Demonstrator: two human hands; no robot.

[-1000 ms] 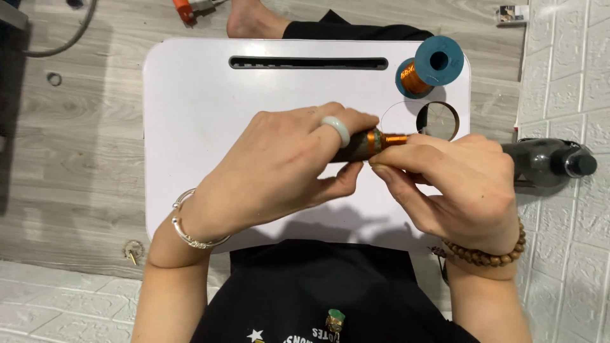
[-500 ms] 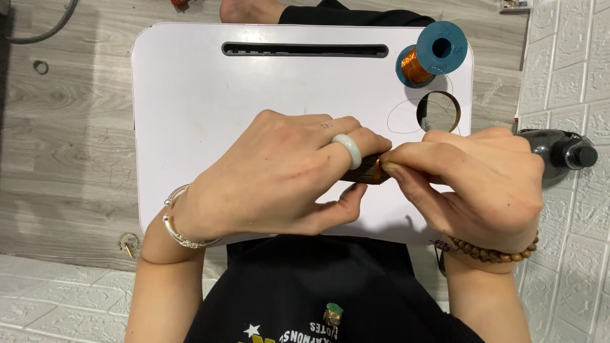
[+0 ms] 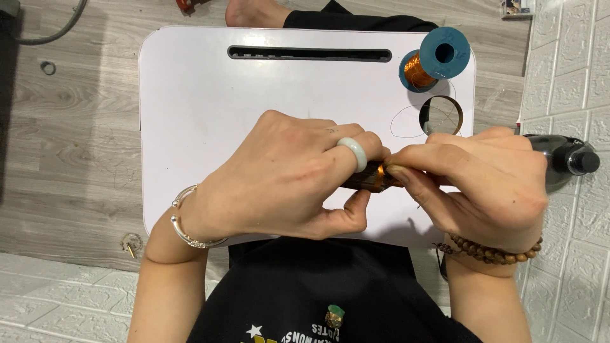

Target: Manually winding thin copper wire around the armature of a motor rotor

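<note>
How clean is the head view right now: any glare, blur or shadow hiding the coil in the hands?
Head view: even, soft light, sharp focus, no motion blur. The left hand and right hand cover most of the copper-wound coil, with a small bright glint on its wire. Faint shadows fall on the white lap table beneath the hands.

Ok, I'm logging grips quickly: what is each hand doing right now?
Left hand: closed on the dark copper-wound piece.
Right hand: fingertips pinched at the same piece's end.
</note>
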